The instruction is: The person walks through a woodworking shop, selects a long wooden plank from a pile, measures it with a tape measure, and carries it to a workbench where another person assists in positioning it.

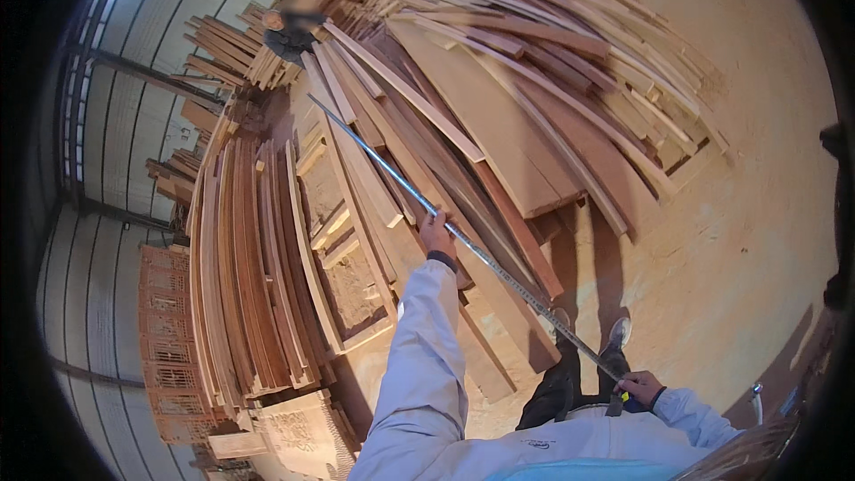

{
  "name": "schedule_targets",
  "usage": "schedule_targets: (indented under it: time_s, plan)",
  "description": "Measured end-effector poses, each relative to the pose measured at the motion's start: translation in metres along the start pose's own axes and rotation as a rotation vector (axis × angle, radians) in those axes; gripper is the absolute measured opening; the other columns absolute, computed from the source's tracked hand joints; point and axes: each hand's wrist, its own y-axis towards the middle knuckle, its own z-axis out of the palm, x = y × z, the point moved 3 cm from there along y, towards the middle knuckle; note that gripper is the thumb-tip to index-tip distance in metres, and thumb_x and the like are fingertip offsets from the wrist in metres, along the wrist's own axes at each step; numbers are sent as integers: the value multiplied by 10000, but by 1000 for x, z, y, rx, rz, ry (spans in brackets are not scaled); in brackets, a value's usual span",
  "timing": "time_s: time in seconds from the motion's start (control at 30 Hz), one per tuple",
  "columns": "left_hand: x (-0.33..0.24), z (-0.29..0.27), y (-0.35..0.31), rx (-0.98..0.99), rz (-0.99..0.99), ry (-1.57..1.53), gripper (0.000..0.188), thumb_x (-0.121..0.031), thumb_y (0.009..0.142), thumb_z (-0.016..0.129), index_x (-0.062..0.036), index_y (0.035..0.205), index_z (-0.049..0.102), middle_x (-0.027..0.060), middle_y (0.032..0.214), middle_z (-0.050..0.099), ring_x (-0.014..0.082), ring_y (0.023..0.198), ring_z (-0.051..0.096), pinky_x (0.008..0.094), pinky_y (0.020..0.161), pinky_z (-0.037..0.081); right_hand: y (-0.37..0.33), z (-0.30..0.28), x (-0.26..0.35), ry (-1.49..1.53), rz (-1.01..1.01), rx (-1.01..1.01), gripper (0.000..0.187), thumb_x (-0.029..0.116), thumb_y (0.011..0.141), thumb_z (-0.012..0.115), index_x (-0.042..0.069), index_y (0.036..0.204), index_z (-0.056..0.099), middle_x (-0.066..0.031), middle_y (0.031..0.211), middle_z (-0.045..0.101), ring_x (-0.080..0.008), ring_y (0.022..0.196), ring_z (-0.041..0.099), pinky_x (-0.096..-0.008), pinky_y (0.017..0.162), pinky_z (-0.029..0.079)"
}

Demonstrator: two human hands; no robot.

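A long metal tape measure blade (503, 274) stretches diagonally from near my waist out over the stacked boards. My left hand (436, 236), arm reaching forward, is closed around the blade partway along. Close to my body at the lower right, my right hand (639, 387) is closed on the near end of the tape measure, where a bit of yellow shows; most of the case is hidden. Below the blade lie long planks (423, 174) of light and reddish wood. The blade's far tip lies over the planks, short of another person (289, 34) at the far end.
A wide flat board (485, 93) and many loose strips (614, 62) lie to the right of the planks. Dark reddish boards (254, 258) are stacked on the left, beside a carved wooden panel (307, 435) and slatted frames (169, 338). Dusty floor (721, 232) runs along the right.
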Motion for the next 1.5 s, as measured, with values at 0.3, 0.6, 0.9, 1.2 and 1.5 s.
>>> schedule_targets:
  time_s: [0.3, 0.6, 0.9, 1.2, 1.5]
  plan:
    - [38, 62, -133, 185, 8, -113, 115, -100, 957, 534, -40, 1039, 589, 55, 781, 637, 179, 684, 623, 328, 613, 533, -22, -35, 17, 31, -93, 21, 265, 201, 926, 541, -12, 891, 693, -67, 815, 679, -148, 811, 621, -299, 774, 489]
    - [118, 145, -319, 391, -462, -222, 167, -189, 979, 525, -58, 1058, 593, 57, 918, 675, 179, 803, 660, 326, 742, 539, -29, -81, 25, -5, -160, -100, 251, 216, 940, 543, 20, 917, 698, -36, 722, 641, -110, 684, 594, -258, 666, 475]
    - [135, 155, -362, 578, -527, -212, 261, -263, 988, 522, -29, 1070, 603, 85, 929, 676, 189, 802, 653, 330, 725, 536, -97, -93, 24, -92, -23, -115, 274, 204, 939, 525, 3, 831, 677, -36, 730, 636, -116, 688, 586, -261, 666, 477]
    - [160, 100, -456, 1020, -614, 254, 411, -429, 945, 551, -91, 1163, 639, 56, 1140, 641, 163, 1085, 573, 338, 834, 479, -81, -60, 44, -156, -19, 10, 311, 286, 945, 549, 11, 905, 689, -40, 778, 652, -127, 740, 605, -268, 702, 491]
    - [198, -48, -429, 653, -754, 172, 302, -278, 936, 615, -54, 1138, 599, 38, 963, 651, 134, 787, 599, 234, 653, 485, -46, -96, -33, -477, -30, -275, 351, 369, 859, 637, 22, 867, 689, -82, 772, 665, -157, 703, 610, -316, 655, 496]
